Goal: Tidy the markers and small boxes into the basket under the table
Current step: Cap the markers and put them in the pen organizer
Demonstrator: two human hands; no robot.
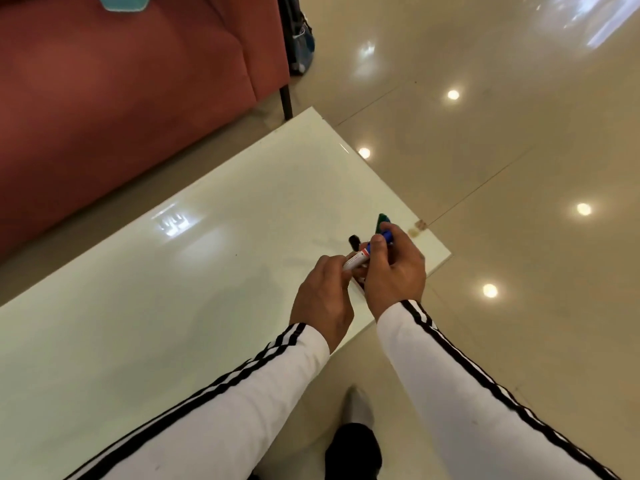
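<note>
Both my hands meet over the near right corner of the white glossy table (173, 289). My left hand (323, 299) grips the white barrel of a blue-capped marker (358, 259). My right hand (394, 271) is closed on the blue cap end of that marker and also holds a green marker (382, 221) that sticks out past its fingers. The black cap of another marker (354, 241) shows between the hands; which hand holds it I cannot tell. No basket or small boxes are visible.
A red sofa (121, 81) stands beyond the table's far edge, with a dark bag (299, 36) beside its black leg. Shiny beige floor tiles (502, 150) spread to the right. My foot (356, 441) stands on the floor at the table's near edge.
</note>
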